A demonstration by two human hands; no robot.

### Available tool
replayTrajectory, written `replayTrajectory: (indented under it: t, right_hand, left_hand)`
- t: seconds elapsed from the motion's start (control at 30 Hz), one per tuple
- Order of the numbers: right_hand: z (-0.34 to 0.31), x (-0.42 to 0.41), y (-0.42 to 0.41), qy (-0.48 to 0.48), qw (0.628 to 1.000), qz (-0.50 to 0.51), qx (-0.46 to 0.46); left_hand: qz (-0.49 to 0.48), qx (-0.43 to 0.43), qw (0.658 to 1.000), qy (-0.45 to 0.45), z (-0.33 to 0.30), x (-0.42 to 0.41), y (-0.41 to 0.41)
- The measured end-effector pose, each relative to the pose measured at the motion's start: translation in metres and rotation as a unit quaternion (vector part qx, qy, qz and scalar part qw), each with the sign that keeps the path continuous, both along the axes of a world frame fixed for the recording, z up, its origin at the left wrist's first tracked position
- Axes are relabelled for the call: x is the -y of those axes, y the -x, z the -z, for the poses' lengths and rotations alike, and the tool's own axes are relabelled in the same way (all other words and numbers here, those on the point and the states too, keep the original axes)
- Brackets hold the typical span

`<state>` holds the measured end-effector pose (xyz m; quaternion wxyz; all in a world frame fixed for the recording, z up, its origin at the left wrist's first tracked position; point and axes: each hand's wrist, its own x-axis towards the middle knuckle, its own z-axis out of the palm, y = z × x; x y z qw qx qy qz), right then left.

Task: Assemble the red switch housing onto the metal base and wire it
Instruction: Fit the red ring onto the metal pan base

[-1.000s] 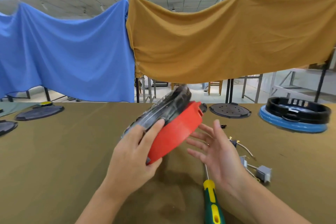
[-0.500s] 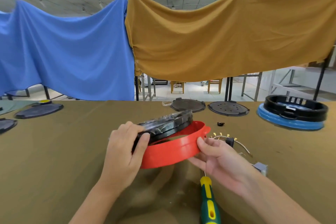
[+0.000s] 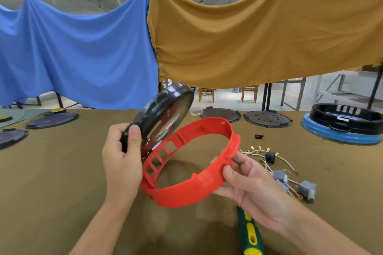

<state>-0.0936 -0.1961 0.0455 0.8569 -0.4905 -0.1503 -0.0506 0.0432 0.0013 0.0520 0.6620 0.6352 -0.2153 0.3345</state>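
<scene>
My left hand (image 3: 122, 163) grips the lower rim of the round dark metal base (image 3: 163, 118), which is tilted up on edge, its inner face toward me. My right hand (image 3: 246, 180) pinches the right side of the red ring-shaped switch housing (image 3: 186, 188), thumb on the outer wall. The housing hangs below and to the right of the base, separate from it except near its slotted left side. A wiring harness (image 3: 271, 157) with gold terminals and grey switch blocks (image 3: 306, 189) lies on the olive table (image 3: 51, 182) to the right.
A green and yellow screwdriver (image 3: 249, 234) lies near the front edge under my right wrist. Black round covers (image 3: 267, 118) sit at the back and at the far left. A black ring on a blue ring (image 3: 344, 124) stands at the back right. A small black part (image 3: 259, 136) lies near the harness.
The base and the red housing were together and have come apart: my left hand tipped the base up on edge while my right hand took the housing down and to the right.
</scene>
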Motion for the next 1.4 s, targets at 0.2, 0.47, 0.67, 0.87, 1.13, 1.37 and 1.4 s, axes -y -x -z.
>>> replayTrajectory:
  t: [0.2, 0.47, 0.67, 0.87, 1.13, 1.37, 1.4]
  right_hand:
    - [-0.004, 0.005, -0.002, 0.024, 0.999, 0.038, 0.0]
    - [0.012, 0.013, -0.012, 0.108, 0.972, 0.088, -0.188]
    - [-0.002, 0.017, -0.001, 0.392, 0.89, 0.072, -0.223]
    - [-0.014, 0.021, 0.011, 0.55, 0.809, 0.04, -0.206]
    - [-0.023, 0.038, 0.004, 0.525, 0.781, 0.329, -0.069]
    - [-0.002, 0.041, -0.008, 0.527, 0.749, 0.39, -0.1]
    - [-0.002, 0.039, -0.009, 0.45, 0.79, 0.4, -0.117]
  left_hand:
    - [-0.033, -0.011, 0.996, 0.083, -0.002, -0.005, -0.009]
    - [-0.012, -0.038, 0.997, 0.066, 0.002, -0.001, -0.009]
    - [-0.008, -0.036, 0.997, 0.061, 0.003, -0.002, -0.01]
    - [0.019, 0.016, 0.998, -0.049, 0.004, 0.005, 0.003]
    - [0.009, 0.114, 0.977, -0.18, 0.003, 0.015, 0.018]
    - [-0.024, 0.226, 0.933, -0.28, 0.011, 0.023, 0.02]
    - [-0.026, 0.245, 0.924, -0.292, 0.012, 0.025, 0.022]
